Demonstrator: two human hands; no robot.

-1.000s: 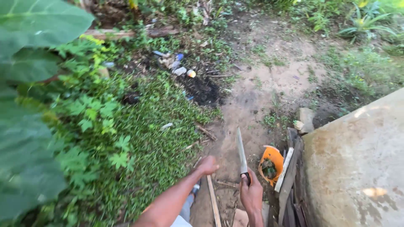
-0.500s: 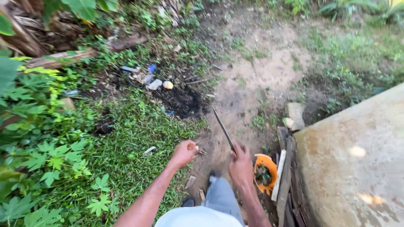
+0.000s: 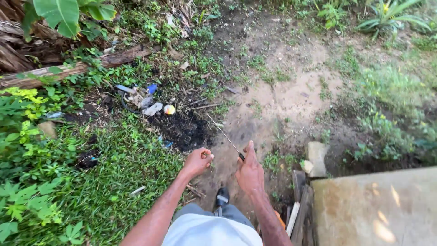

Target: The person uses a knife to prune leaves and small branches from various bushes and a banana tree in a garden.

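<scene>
Near the lower middle of the frame, the right hand [image 3: 249,173] is gripping the handle of a long knife [image 3: 224,135], whose thin blade is slanting toward the upper left over the bare dirt path [image 3: 291,98]. The left hand [image 3: 197,161] is curling into a loose fist just left of it, holding nothing visible. Scattered litter [image 3: 150,102] is lying in the grass at upper left, and a concrete slab [image 3: 373,212] is filling the lower right corner.

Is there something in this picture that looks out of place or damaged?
Yes. Litter lies scattered at the grass edge, beside a patch of blackened ground that looks burnt. By the concrete slab, old boards lean in an untidy pile.
</scene>
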